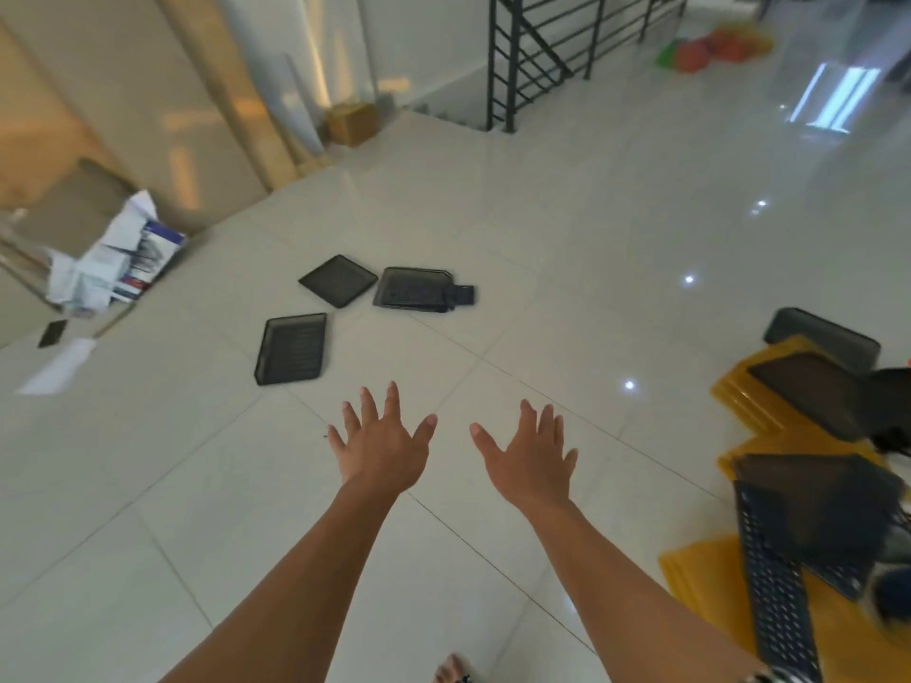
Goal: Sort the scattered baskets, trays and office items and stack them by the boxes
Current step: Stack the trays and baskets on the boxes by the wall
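From the head camera, the left hand (382, 446) and the right hand (530, 460) reach forward side by side over the pale tiled floor (567, 229), palms down, fingers spread and straight, holding nothing.

Beyond them three black mesh trays lie flat on the tiles: one nearest (291, 350), just ahead of the left hand, one turned cornerwise (338, 281) farther on, and a third (414, 289) just beside that one, with a small dark piece (464, 294) at its right end.

At the right edge is a jumbled heap: yellow trays (754, 401) with dark trays (813, 394) lying on them, and a black perforated basket (776, 589) leaning across the lower part.

By the left wall sits a pile of papers (113, 258); a cardboard box (351, 123) stands in the far corner, near a black railing (532, 56).
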Tool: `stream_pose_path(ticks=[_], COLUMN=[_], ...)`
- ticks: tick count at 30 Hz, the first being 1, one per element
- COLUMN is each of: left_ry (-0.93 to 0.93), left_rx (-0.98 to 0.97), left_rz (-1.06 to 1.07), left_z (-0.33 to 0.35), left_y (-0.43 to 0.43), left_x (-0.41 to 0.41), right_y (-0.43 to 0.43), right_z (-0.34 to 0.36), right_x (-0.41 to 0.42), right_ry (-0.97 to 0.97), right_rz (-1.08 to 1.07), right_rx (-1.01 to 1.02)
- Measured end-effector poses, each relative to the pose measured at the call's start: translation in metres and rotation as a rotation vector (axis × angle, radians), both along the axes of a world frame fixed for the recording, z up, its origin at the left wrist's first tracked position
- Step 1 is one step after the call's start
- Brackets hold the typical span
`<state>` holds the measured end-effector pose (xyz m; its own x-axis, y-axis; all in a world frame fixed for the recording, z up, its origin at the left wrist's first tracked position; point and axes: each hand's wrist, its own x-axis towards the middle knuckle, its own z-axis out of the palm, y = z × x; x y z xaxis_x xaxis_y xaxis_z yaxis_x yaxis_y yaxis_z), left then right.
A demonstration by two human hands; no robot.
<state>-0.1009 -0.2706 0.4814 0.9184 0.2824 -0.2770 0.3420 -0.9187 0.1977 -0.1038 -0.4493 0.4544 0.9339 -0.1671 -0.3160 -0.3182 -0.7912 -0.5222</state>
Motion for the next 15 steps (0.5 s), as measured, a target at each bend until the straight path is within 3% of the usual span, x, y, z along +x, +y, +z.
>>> stream_pose_path(ticks=[15], left_ry=[-0.007], left_rx=[-0.011], left_rz=[0.257], left_z=[-0.024], left_y=[0.154], left_x=[0.118], right_y=[0.155], right_z=[-0.025], right_x=[0.164], right_ry=[-0.003], right_rz=[0.262], right_rx=[-0.018])
